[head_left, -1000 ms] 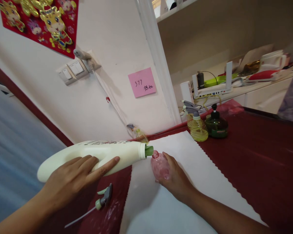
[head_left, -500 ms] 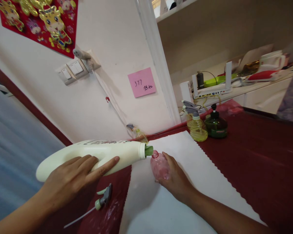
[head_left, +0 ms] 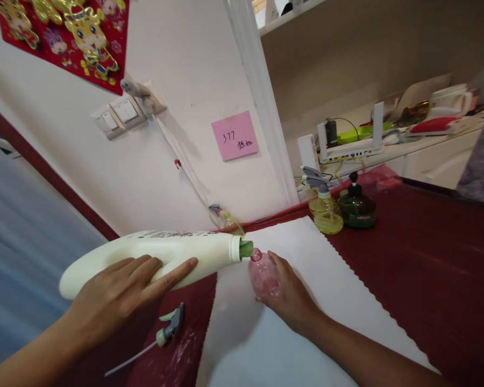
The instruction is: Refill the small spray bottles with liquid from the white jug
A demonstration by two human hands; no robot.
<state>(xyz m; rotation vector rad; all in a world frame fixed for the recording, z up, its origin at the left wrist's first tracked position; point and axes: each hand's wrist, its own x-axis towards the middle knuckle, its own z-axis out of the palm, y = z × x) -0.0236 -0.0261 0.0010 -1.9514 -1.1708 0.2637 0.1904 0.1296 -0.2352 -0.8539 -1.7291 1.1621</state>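
My left hand (head_left: 125,285) is closed around the handle of a large pale-green detergent jug (head_left: 185,252), with the index finger stretched along its side. The jug lies nearly level, its green spout pointing right. Right at that spout is the open neck of a small pink see-through bottle (head_left: 262,273), slightly tilted. My right hand (head_left: 288,293) wraps round this bottle from the right. I cannot make out any stream of liquid between them. A grey and pale-green spray trigger head (head_left: 171,328) with a long thin tube lies on the dark red cover, below the jug.
White paper (head_left: 242,344) with scalloped edges covers part of the dark red tablecloth (head_left: 387,274). At the back stand yellow spray bottles (head_left: 326,214) and a dark green pump bottle (head_left: 357,207). Another small spray bottle (head_left: 233,223) is by the wall. A white router (head_left: 350,153) sits behind.
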